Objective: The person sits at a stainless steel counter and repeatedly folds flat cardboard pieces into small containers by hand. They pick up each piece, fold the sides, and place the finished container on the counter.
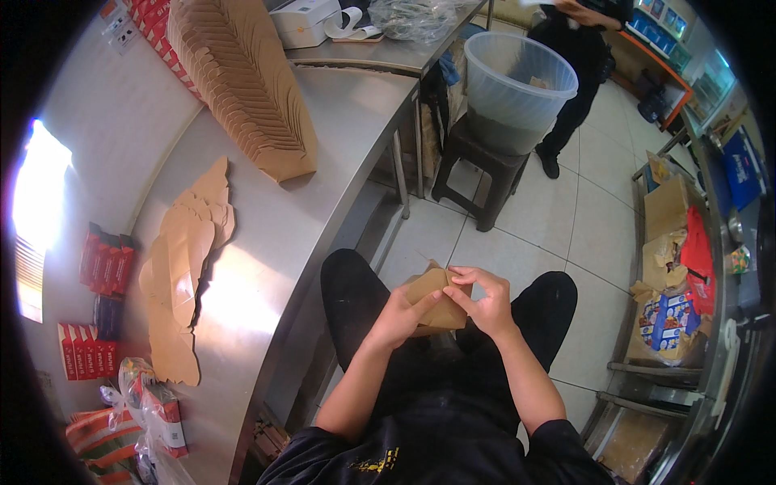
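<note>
Above my lap I hold a brown kraft paper box (pixel 436 313), partly folded, between both hands. My left hand (pixel 396 317) grips its left side, with the thumb lying on the upper panel. From the right, my right hand (pixel 490 303) pinches a flap at the top edge, its thumb close to the left one. The fingertips under the box are hidden. On the steel table to my left lies a loose pile of flat brown box blanks (pixel 171 271). Beyond it, a long nested stack of folded brown boxes (pixel 250 97) rests on the table.
The steel table (pixel 323 121) runs along my left. Red small boxes (pixel 107 260) and plastic-wrapped packs (pixel 162 412) line its wall side. Ahead, a clear plastic tub (pixel 517 89) stands on a dark stool (pixel 485 166), with a person (pixel 570 73) behind it. Shelves with cartons (pixel 671 323) stand right.
</note>
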Available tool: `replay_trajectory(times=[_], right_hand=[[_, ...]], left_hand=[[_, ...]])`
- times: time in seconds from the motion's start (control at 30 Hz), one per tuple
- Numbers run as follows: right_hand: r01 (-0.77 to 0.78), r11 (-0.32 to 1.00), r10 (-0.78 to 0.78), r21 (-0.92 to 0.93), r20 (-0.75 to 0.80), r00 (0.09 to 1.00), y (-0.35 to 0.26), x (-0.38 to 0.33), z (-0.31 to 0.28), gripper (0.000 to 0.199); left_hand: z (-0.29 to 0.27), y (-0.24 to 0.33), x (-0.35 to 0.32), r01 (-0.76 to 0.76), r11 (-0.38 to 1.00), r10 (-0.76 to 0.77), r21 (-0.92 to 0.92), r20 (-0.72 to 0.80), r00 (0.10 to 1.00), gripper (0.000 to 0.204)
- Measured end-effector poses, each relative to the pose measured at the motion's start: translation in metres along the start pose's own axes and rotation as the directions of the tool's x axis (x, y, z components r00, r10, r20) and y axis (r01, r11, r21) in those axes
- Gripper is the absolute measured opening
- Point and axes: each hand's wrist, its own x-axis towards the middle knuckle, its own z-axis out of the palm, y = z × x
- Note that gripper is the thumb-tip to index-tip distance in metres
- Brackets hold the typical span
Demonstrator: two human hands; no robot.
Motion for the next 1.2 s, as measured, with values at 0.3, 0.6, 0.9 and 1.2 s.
replay_trajectory(times=[0.3, 0.6, 0.9, 1.2], right_hand=[[-0.394, 0.692, 0.427, 0.605, 0.097, 0.899, 0.006, 0.001, 0.01, 0.031], [-0.419, 0.539, 0.504, 0.73, 0.119, 0.855, 0.008, 0.001, 0.014, 0.027], [-0.416, 0.65, 0.482, 0.636, 0.078, 0.873, 0.006, 0.002, 0.014, 0.012], [-0.312, 0.886, 0.292, 0.342, 0.111, 0.95, -0.025, 0.012, -0.005, 0.015]], left_hand=[[0.003, 0.009, -0.002, -0.073, 0.994, 0.071, 0.083, 0.032, 0.997, 0.031], [0.0, 0.02, -0.007, -0.096, 0.986, 0.086, 0.135, 0.077, 0.993, 0.033], [-0.005, 0.028, -0.009, -0.092, 0.99, 0.081, 0.109, 0.098, 0.992, 0.033], [-0.016, 0.032, -0.01, 0.003, 0.998, -0.01, 0.062, 0.109, 0.994, 0.037]])
